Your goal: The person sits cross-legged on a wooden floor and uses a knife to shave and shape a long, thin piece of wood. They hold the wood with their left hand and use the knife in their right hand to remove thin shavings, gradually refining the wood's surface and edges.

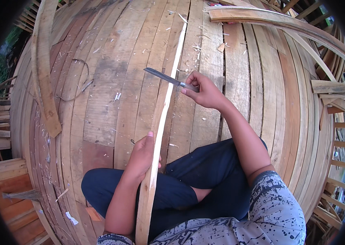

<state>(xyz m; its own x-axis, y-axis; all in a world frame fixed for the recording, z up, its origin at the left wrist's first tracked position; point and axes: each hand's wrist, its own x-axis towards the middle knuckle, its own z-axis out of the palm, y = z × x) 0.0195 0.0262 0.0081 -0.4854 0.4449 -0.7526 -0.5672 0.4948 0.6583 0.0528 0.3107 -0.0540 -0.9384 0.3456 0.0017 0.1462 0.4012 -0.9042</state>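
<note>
While the left hand [143, 154] gripped the long wooden strip [162, 112], its thumb pointed along the strip's left side and its fingertips showed just past the right edge. From my remote seat I saw the strip run up across the dark trousers [213, 161] and out over the plank floor [140, 110]. Farther along, to the right of the strip, I had the right hand [205, 92] with its fingers closed round the handle of a knife [162, 76]. The blade reached across the strip and ended to its left; I could not tell whether it touched the wood. Small shavings [117, 96] were scattered on both sides of the strip, and a wood chip [221, 47] lay to the right of its far end. Well to the left of the strip I made out a curved board [44, 69] and, nearer to it, a thin looped band [87, 70]. A white scrap [71, 218] lay left of the strip's near end, and a long board [262, 16] right of its far end.
</note>
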